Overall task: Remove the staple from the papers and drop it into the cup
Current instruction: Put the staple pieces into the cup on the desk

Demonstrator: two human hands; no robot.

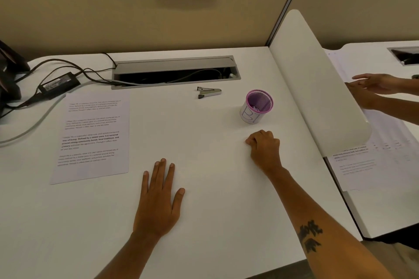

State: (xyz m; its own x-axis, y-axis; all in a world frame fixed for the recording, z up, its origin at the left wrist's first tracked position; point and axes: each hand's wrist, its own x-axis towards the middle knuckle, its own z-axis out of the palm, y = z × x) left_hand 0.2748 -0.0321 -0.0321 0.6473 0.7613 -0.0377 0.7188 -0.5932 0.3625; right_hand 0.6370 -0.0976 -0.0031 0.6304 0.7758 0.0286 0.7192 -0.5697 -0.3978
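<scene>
Printed papers [93, 136] lie flat on the left of the white desk [204, 222]; the staple is too small to make out. A metal staple remover [209, 92] rests at the back middle, near the cable tray. To its right stands a purple mesh cup [257, 109] with a white paper label. My left hand [159, 199] lies flat on the desk, palm down, fingers apart, to the right of the papers. My right hand [264, 148] rests as a loose fist just in front of the cup, holding nothing that shows.
An open cable tray [174, 72] sits at the back, with a power adapter [59, 84] and cables on the left. A white divider [317, 84] bounds the desk on the right. Beyond it, another person's hands [374, 90] reach over papers [367, 165] on the neighbouring desk.
</scene>
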